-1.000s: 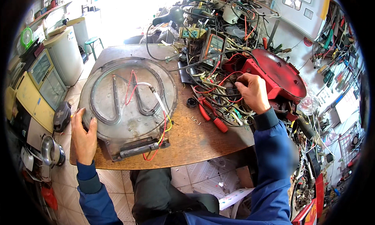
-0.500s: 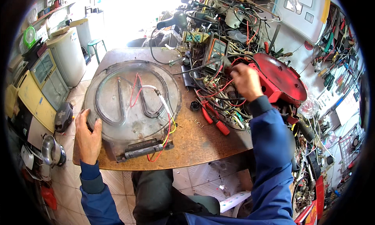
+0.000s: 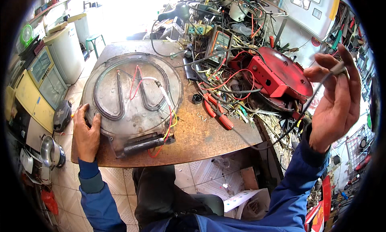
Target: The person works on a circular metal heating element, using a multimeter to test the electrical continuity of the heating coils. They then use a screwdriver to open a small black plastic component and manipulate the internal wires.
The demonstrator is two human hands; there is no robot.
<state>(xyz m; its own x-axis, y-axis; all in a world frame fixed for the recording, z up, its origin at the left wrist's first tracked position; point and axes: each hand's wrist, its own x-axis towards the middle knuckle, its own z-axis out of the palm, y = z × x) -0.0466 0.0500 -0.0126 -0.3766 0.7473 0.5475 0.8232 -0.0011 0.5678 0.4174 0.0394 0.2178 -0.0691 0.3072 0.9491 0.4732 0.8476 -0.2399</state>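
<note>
A round grey metal heating plate (image 3: 136, 121) with a curved heating tube lies on the wooden table. Red and yellow-green wires (image 3: 169, 123) run from a white sleeve on it toward its dark hinge bar (image 3: 143, 147). My left hand (image 3: 87, 134) rests against the plate's near-left rim, fingers and thumb apart. Raised at the far right, my right hand (image 3: 337, 99) pinches a black cable (image 3: 290, 129) between thumb and fingers. That cable hangs down past the table's right edge; its upper end is blurred. Red-handled pliers (image 3: 218, 113) lie right of the plate.
A red round metal housing (image 3: 281, 77) sits on tangled cables at the right. Behind the pliers stands a multimeter (image 3: 219, 45). A black cap (image 3: 197, 98) and a bent wire piece (image 3: 201, 117) lie on the table (image 3: 201, 141). Tools crowd the right wall.
My right hand has moved from the cable heap beside the red housing out to the right and up, with the black cable now in it. My left hand stays at the plate's rim.
</note>
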